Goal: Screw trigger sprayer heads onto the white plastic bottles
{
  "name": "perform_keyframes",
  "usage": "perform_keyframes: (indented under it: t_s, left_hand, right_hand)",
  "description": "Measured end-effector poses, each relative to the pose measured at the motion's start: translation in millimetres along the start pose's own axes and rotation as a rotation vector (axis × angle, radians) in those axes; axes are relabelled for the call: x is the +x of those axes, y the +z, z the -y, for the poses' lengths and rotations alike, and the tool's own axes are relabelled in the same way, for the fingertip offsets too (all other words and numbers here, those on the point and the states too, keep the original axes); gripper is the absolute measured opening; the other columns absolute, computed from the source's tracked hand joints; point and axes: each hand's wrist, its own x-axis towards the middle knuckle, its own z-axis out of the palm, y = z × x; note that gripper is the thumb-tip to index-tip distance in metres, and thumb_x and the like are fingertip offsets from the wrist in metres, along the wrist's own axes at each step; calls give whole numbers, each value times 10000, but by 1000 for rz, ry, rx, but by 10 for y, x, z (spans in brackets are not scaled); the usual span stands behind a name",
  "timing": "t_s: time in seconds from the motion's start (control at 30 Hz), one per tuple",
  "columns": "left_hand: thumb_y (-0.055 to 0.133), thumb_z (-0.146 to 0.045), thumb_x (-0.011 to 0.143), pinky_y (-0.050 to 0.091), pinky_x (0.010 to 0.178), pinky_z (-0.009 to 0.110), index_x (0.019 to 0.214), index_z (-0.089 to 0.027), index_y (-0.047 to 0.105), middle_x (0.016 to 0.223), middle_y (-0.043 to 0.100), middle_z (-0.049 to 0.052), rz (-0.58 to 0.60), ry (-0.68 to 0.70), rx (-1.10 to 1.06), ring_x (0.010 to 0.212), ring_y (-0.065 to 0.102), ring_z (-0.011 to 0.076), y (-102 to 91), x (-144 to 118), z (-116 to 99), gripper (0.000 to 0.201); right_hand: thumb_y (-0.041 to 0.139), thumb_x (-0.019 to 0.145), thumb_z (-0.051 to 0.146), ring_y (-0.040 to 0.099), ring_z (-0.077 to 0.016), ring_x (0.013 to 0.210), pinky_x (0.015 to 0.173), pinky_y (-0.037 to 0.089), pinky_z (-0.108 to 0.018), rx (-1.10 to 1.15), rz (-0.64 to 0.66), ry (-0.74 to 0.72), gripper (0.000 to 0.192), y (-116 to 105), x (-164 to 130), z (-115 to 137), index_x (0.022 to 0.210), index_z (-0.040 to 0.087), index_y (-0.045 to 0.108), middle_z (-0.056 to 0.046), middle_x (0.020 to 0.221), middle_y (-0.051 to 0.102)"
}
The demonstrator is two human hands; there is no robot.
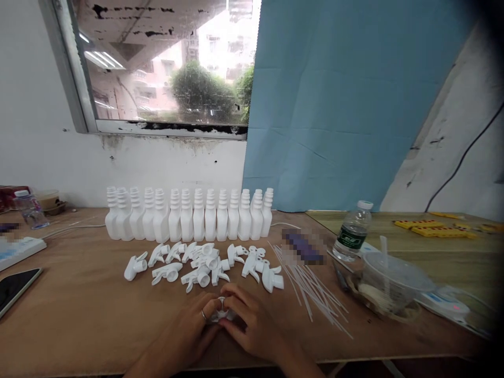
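Near the table's front edge, my left hand (193, 328) and my right hand (252, 321) meet with bent fingers. Both are closed on a small white plastic part, which looks like a trigger spray head (220, 313); fingers cover most of it. Just beyond lie several loose white trigger spray heads (202, 257), turned various ways. Some small white rings (256, 251) are beside the right part of that pile. A row of white plastic bottles (199, 218), uncapped and upright, stands behind. Thin white dip tubes (309, 289) are spread to the right of my hands.
At the right are a water bottle (353, 233), a clear plastic bowl (396, 278) and a dark pen-like object (340, 277). A phone (18, 289) and a white power strip (21, 252) lie left on the brown-covered table (90, 310). The wall and window rise behind.
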Motion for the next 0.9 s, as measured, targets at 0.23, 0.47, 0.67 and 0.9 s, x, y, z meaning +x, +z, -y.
perform_keyframes:
  t_s: [0.23,0.47,0.67,0.9]
  left_hand:
    - [494,-196,939,459,891,258,1135,-275,487,1131,600,9,12,17,28,1018,585,169,9,-10,41,211]
    - [493,-206,939,456,897,263,1185,-284,474,1146,611,10,-7,22,49,1021,590,171,25,-8,52,258]
    - [480,-259,954,479,827,247,1192,-287,504,1046,628,13,-12,19,76,930,612,172,23,-2,59,241]
    - [456,-268,969,483,843,246,1215,-301,516,1079,621,20,16,6,59,935,617,166,4,5,37,256]
  right_hand:
    - [640,831,193,602,-209,1058,934,499,-317,-50,-14,7,194,3,2,4,1017,204,586,-92,1163,606]
    - [628,835,168,613,-204,1010,911,506,-331,23,-3,24,172,49,0,-55,1000,208,598,-72,1077,650]
    - [639,845,173,616,-203,1014,907,507,-334,69,18,35,163,43,2,-69,1000,219,617,-55,1082,674]
    - [630,859,161,626,-192,1010,913,507,-326,99,-4,9,113,44,10,-79,960,206,651,-49,1072,691]
